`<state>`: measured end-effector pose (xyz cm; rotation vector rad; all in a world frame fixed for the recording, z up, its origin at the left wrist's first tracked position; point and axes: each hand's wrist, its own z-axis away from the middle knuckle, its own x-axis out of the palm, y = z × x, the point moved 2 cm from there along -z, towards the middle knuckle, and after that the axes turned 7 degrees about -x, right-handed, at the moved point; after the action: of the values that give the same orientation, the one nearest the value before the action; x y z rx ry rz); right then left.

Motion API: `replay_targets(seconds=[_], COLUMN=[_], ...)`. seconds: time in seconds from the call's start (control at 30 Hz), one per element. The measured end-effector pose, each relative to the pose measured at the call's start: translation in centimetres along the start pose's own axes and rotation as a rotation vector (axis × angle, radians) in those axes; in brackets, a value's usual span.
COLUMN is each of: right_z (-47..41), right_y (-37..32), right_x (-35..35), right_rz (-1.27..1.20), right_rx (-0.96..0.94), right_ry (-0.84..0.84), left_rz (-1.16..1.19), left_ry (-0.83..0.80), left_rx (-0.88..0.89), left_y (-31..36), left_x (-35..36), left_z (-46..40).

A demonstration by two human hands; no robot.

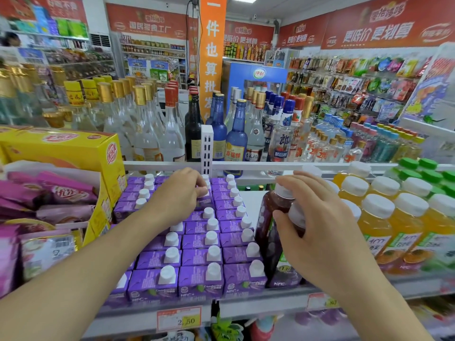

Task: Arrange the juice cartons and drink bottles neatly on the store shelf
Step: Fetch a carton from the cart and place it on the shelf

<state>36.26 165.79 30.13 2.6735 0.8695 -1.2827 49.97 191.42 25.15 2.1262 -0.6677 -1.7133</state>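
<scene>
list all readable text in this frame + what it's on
"2,50": price tag on the shelf edge.
"NFC+": front purple cartons.
"NFC": dark juice bottle.
"一件也算批发": orange pillar banner.
"更低价 更划算": red wall banner.
"伊利": blue cooler.
Other labels too blurred.

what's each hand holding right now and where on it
The right hand grips dark purple juice bottles around their necks, just under the white caps. The left hand pinches the top of a purple juice carton.

purple cartons (pixel 200 259), orange bottles (pixel 376 222), white caps (pixel 213 252)
</scene>
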Motion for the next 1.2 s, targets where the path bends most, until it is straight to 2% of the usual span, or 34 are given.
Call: replay_targets(seconds=[0.2, 0.3, 0.5, 0.7, 0.8, 0.9, 1.07, 1.2], right_z=[-0.3, -0.7, -0.6, 0.2, 0.9, 1.7, 2.2, 2.5], right_y=[-2.0, -3.9, -7.6, -10.5, -11.6, -12.8, -14.2, -15.0], right_x=[0.2, 0.7, 3.0, 3.6, 3.6, 3.8, 3.9, 3.6], right_rz=[-0.020, -0.130, -0.719, -1.163, -1.217, -1.243, -1.173, -1.159], right_rx=[-0.040, -0.057, 0.187, 0.376, 0.423, 0.482, 0.477, 0.483], right_ry=[0.049, 0.046, -0.111, -0.085, -0.016, 0.028, -0.031, -0.041], left_rz=[0.335, 0.468, 0.607, 0.851, 1.058, 1.094, 1.185, 1.228], left_ry=[0.150, 0.154, -0.064, -0.145, -0.162, -0.152, -0.091, -0.141], left_rx=[-0.019, -0.003, 0.043, -0.040, -0.132, -0.124, -0.159, -0.165], left_y=[1.2, 2.2, 3.1, 2.8, 0.6, -1.2, -2.9, -3.4], left_x=[-4.2, -6.4, -8.6, -10.0, -9.5, -8.8, -8.4, -8.6], left_z=[2.1, 4.1, 8.8, 13.3, 15.2, 17.7, 19.8, 20.6])
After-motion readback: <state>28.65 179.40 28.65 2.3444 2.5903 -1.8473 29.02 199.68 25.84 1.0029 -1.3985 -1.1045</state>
